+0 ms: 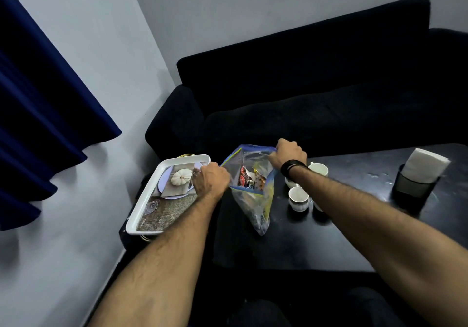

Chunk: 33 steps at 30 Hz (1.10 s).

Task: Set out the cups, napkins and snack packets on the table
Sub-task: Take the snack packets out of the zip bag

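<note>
**Inspector:** Grip first. The left hand (210,178) is closed on the near-left lip of the bag (253,200); the right hand (290,153) is closed on the far lip. Between them the mouth is pulled wide open. Neither hand holds anything else.

**Clerk:** And the bag itself?

**Inspector:** Clear plastic with a blue zip edge, hanging from the two grips, its lower end at or just above the table (342,238); contact cannot be confirmed. The packets (249,178) lie inside, red and yellow wrappers near the mouth. None is set out yet.

**Clerk:** Handling?

**Inspector:** In my judgement the film is soft and slack and will fold shut if either lip is dropped. The packets look light and crinkly, likely slippery. One hand should keep its lip; the other should reach in and pinch a packet by its sealed edge, not its middle.

**Clerk:** Items beyond the bag?

**Inspector:** Right of the bag, the cups (298,198) stand close together on the table, partly hidden by the right forearm. White ceramic, so fragile; best taken by handle or body. Left of the bag, the tray (141,215) sits at the table's corner, printed base, nothing on it. Farther right, napkins (426,164) stand upright in a dark holder (411,187), well apart from the cups. The sofa (304,86) lies behind.
</note>
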{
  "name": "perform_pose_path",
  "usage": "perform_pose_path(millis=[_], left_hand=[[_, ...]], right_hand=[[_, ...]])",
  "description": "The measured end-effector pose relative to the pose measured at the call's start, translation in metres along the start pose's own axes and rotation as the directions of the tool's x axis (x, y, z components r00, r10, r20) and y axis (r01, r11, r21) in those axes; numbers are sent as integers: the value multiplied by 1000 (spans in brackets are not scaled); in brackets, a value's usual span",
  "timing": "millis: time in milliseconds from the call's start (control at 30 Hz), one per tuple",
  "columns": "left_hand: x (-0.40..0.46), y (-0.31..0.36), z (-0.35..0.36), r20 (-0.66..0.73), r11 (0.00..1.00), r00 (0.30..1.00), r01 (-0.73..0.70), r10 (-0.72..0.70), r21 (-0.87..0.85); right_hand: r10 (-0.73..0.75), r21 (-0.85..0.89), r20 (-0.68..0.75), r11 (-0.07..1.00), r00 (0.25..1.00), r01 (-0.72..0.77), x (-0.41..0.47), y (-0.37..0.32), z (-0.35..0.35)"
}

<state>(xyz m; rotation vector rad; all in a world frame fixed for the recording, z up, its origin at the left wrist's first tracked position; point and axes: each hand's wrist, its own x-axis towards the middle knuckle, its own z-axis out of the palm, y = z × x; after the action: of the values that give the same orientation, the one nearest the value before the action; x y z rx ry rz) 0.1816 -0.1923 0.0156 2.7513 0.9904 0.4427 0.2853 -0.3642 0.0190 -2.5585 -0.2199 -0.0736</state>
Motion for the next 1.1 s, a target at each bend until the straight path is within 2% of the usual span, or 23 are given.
perform_pose_path(millis=[67, 167, 233, 400, 467, 567, 633, 667, 733, 800, 867, 933, 1000, 1100], left_hand=[[-7, 2, 4, 126, 996, 992, 37, -26, -86], [-17, 8, 7, 391, 951, 920, 150, -34, -271], [-20, 8, 5, 414, 930, 910, 181, -34, -319], [-15, 1, -11, 262, 926, 965, 125, -29, -356], [-14, 3, -15, 224, 941, 975, 71, 6, -332], [-17, 5, -10, 250, 934, 967, 42, 51, -355], [-18, 4, -6, 282, 914, 956, 42, 80, -403], [-18, 3, -4, 303, 892, 948, 55, 94, -449], [-16, 3, 0, 335, 841, 936, 96, 105, -532], [-15, 2, 5, 333, 790, 939, 143, 82, -597], [-15, 1, 9, 342, 725, 938, 198, 55, -659], [-15, -2, 15, 356, 674, 933, 234, 47, -701], [-15, -7, 23, 362, 623, 931, 263, 36, -737], [-14, -16, 37, 382, 566, 922, 345, -56, -749]], right_hand=[[-3, 14, 133, 1000, 991, 1, -6, -4, 0], [-50, 71, 323, 997, 945, 28, -16, -12, 1], [-62, 87, 369, 996, 927, 32, -20, -13, 1], [-40, 113, 225, 994, 974, 15, -18, 7, -13], [-63, 55, 183, 997, 981, 53, -21, 9, -16], [-153, -115, 158, 978, 975, 173, -29, 4, -13], [-229, -167, 99, 956, 968, 243, -33, 4, -14], [-304, -195, 31, 933, 952, 304, -34, 3, -14], [-480, -238, -114, 863, 870, 445, -34, 0, -12], [-563, -145, -130, 825, 816, 547, -34, -9, -8], [-537, -69, 113, 835, 836, 546, -31, -18, 0], [-429, -142, 367, 851, 825, 505, -24, -25, 11], [-322, -211, 484, 859, 814, 466, -18, -28, 24], [-173, -167, 563, 934, 808, 316, -7, -25, 43]])
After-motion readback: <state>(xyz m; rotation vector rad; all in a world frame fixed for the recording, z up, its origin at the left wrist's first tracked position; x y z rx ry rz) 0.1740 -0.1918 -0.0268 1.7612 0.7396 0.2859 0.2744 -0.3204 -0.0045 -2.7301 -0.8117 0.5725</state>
